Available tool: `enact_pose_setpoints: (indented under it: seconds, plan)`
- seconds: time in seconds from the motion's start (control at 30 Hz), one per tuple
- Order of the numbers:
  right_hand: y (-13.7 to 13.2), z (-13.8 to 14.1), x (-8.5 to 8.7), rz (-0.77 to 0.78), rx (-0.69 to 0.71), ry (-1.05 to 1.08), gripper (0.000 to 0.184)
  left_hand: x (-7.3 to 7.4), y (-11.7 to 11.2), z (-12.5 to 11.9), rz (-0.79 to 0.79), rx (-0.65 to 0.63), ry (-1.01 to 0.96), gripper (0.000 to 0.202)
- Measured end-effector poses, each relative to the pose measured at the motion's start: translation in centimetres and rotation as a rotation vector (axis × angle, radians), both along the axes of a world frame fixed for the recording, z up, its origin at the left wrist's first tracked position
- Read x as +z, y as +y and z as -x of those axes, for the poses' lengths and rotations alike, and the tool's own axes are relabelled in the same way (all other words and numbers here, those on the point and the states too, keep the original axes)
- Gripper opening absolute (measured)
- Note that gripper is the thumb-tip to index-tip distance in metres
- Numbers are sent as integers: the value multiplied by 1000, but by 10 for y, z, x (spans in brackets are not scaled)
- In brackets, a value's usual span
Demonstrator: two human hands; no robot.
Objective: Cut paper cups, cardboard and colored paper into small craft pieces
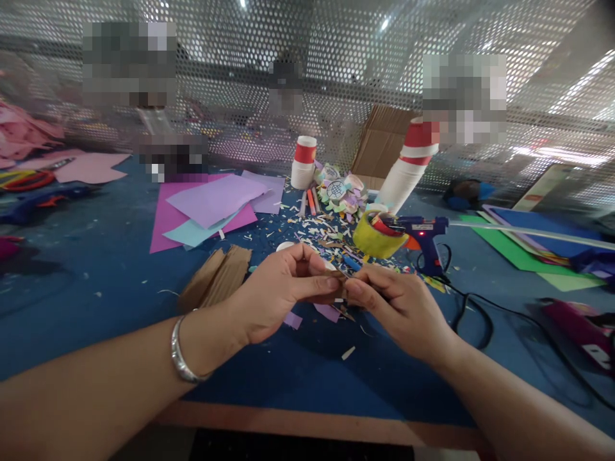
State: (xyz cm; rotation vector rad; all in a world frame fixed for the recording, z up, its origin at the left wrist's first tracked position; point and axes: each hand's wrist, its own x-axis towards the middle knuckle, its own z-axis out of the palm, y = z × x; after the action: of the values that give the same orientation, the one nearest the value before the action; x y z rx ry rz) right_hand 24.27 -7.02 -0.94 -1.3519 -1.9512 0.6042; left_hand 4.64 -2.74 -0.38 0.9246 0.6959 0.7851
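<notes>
My left hand (pixel 278 291) and my right hand (pixel 401 307) meet over the blue table (pixel 96 282), both pinched on a small brown cardboard piece (pixel 336 285) held between thumbs and fingers. A silver bangle (pixel 180 352) circles my left wrist. Under the hands lie small purple paper scraps (pixel 327 312) and paper bits. Folded brown cardboard strips (pixel 218 275) rest just left of my left hand.
A blue glue gun (pixel 423 230) with a black cord (pixel 473 307) stands right of a yellow tape roll (pixel 377 235). Purple, pink and light blue sheets (pixel 211 205), stacked red-and-white paper cups (pixel 303 163), a paper flower craft (pixel 339 191), green and blue sheets (pixel 523 246) and a perforated metal screen (pixel 307 57) surround them.
</notes>
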Motion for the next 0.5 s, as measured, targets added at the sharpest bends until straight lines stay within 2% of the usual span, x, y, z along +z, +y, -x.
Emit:
enact_pose_setpoints:
  seconds: [0.13,0.23,0.3,0.33,0.4,0.5]
  plan:
    - [6,-4,-3,-52,-137,100,42,4,5,5,-66,17,93,29]
    - [13,-9,-7,-29,-228,244,47,3,7,10,-274,-144,236,20]
    - [16,-10,-10,19,-222,320,47,2,6,13,-457,-275,404,10]
    - [16,-9,-10,28,-213,319,46,1,6,13,-547,-300,494,7]
    - [16,-7,-10,28,-182,265,43,1,5,13,-677,-241,623,9]
    - [12,-2,-9,11,-138,161,37,3,5,12,-652,-95,602,27]
